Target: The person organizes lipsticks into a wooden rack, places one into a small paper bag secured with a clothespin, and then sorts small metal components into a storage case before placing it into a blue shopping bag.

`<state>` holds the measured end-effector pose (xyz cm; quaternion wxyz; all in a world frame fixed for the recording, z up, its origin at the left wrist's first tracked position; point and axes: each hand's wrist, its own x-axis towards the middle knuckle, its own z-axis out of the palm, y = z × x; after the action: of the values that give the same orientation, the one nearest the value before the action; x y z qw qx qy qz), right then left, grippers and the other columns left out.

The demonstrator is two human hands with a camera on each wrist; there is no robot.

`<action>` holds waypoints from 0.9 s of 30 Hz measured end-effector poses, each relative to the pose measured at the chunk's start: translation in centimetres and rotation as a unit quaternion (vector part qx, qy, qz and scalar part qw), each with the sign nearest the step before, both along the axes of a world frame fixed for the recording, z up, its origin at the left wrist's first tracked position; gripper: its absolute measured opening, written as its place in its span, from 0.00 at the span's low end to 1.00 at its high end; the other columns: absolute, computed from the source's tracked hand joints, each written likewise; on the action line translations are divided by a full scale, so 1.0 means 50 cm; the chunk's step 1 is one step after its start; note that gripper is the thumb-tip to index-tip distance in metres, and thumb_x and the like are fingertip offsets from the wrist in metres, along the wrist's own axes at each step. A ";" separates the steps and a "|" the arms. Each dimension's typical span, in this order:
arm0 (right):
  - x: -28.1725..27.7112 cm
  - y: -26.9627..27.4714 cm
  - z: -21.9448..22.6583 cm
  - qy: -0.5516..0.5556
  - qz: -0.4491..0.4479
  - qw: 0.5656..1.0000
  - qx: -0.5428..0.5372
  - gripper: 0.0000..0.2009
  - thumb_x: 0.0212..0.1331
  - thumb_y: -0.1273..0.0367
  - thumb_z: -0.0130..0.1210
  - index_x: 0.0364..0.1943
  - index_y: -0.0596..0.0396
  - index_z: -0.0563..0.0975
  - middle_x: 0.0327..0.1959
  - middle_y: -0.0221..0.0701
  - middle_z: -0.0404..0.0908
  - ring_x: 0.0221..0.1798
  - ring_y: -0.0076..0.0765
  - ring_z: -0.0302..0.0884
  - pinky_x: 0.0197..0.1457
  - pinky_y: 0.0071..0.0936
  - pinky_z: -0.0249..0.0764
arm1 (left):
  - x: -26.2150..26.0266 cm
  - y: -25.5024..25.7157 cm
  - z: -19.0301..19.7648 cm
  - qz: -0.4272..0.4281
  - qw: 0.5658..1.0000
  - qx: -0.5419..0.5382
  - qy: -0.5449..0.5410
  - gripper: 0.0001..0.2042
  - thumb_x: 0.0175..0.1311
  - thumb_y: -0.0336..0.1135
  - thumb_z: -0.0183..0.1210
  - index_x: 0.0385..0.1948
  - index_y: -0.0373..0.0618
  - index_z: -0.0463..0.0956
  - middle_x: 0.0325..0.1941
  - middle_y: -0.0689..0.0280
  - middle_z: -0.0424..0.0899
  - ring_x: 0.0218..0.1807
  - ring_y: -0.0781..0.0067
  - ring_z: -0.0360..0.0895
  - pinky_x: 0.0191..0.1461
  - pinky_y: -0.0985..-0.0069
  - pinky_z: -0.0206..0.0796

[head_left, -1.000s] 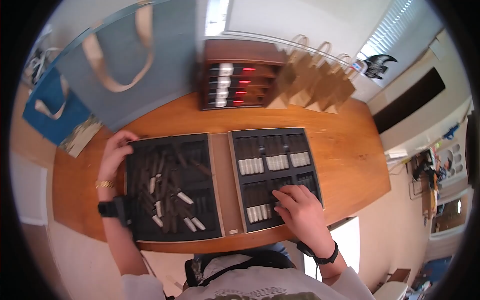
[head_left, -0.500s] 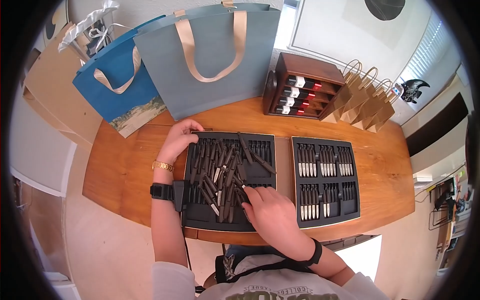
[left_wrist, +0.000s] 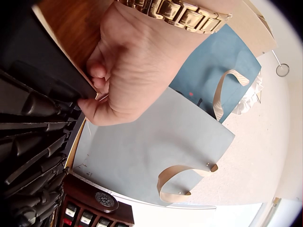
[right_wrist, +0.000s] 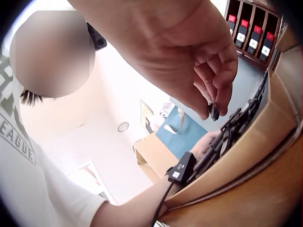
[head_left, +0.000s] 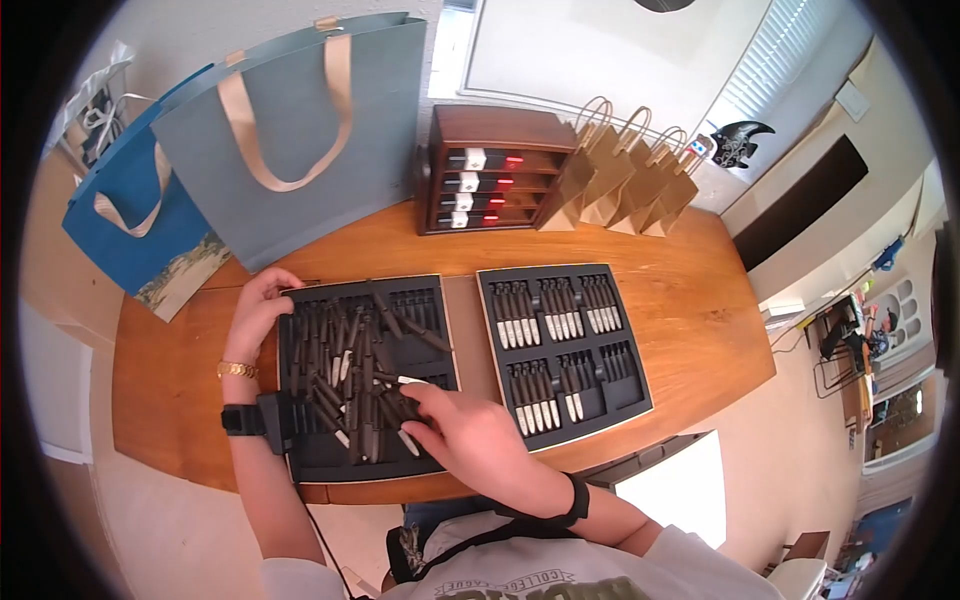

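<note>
My left hand (head_left: 262, 310) (left_wrist: 137, 66) grips the upper left corner of the left black tray (head_left: 320, 465), thumb against its edge. A loose heap of dark pen-like sticks (head_left: 365, 400), some white-ended, lies in that tray. Over the heap's right side, my right hand (head_left: 480, 440) (right_wrist: 189, 56) pinches a small dark piece (right_wrist: 214, 112) between thumb and finger; most of it is hidden. A white-ended stick (head_left: 410, 380) shows by these fingertips in the head view. In the right black tray (head_left: 632, 392), similar sticks (head_left: 532, 400) stand in rows within compartments, mostly white-ended.
Behind the trays on the wooden table (head_left: 690, 290) are a large grey-blue bag (head_left: 310, 130), a blue bag (head_left: 130, 240), a wooden rack (head_left: 500, 130) with small boxes, and several brown paper bags (head_left: 620, 185). A brown strip (head_left: 472, 340) separates the trays.
My right hand has moved left from the right tray's lower middle compartment to the heap and now pinches a piece there. My left hand stays at the left tray's corner. The head view has shifted.
</note>
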<state>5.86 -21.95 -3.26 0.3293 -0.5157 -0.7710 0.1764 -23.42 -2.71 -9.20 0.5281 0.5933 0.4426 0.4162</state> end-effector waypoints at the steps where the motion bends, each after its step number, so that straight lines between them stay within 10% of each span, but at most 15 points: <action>1: 0.020 -0.003 0.001 -0.004 -0.004 1.000 0.000 0.18 0.56 0.69 0.67 0.50 0.54 0.77 0.28 0.34 0.82 0.29 0.41 0.81 0.30 0.34 0.77 | 0.002 -0.003 0.005 0.004 1.000 -0.009 0.006 0.15 0.47 0.17 0.50 0.38 0.37 0.76 0.40 0.68 0.80 0.45 0.78 0.76 0.51 0.81 0.67; 9: 0.236 -0.052 0.002 0.281 -0.177 0.932 -0.148 0.24 0.61 0.76 0.63 0.61 0.56 0.71 0.35 0.30 0.84 0.35 0.23 0.83 0.39 0.21 0.79 | 0.015 -0.018 0.034 0.036 0.998 -0.035 0.043 0.15 0.46 0.17 0.49 0.37 0.39 0.76 0.39 0.69 0.80 0.43 0.80 0.76 0.48 0.82 0.67; 14: 0.316 -0.056 -0.019 0.458 -0.163 0.855 -0.182 0.13 0.63 0.78 0.61 0.51 0.62 0.75 0.41 0.31 0.81 0.41 0.22 0.82 0.43 0.21 0.82 | 0.013 -0.019 0.032 0.028 0.998 -0.032 0.037 0.15 0.45 0.16 0.49 0.36 0.40 0.75 0.40 0.69 0.81 0.44 0.78 0.76 0.49 0.82 0.65; 22: 0.337 -0.058 -0.054 0.435 -0.259 0.860 -0.065 0.05 0.62 0.77 0.63 0.35 0.60 0.76 0.36 0.27 0.80 0.38 0.20 0.81 0.39 0.20 0.80 | 0.021 -0.027 0.045 0.035 0.997 -0.034 0.057 0.15 0.46 0.17 0.48 0.37 0.41 0.75 0.41 0.69 0.80 0.45 0.79 0.75 0.48 0.83 0.63; 27: 0.331 -0.071 -0.073 0.167 -0.320 0.930 0.069 0.10 0.54 0.78 0.69 0.32 0.59 0.75 0.32 0.31 0.79 0.32 0.25 0.79 0.35 0.21 0.78 | 0.019 -0.028 0.048 0.048 0.996 -0.049 0.065 0.15 0.46 0.18 0.49 0.38 0.40 0.75 0.41 0.68 0.80 0.45 0.79 0.75 0.47 0.84 0.63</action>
<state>22.40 -25.52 -6.92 0.5269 -0.6741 -0.5095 0.0915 -22.49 -4.11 -6.79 0.5065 0.5704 0.5237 0.3794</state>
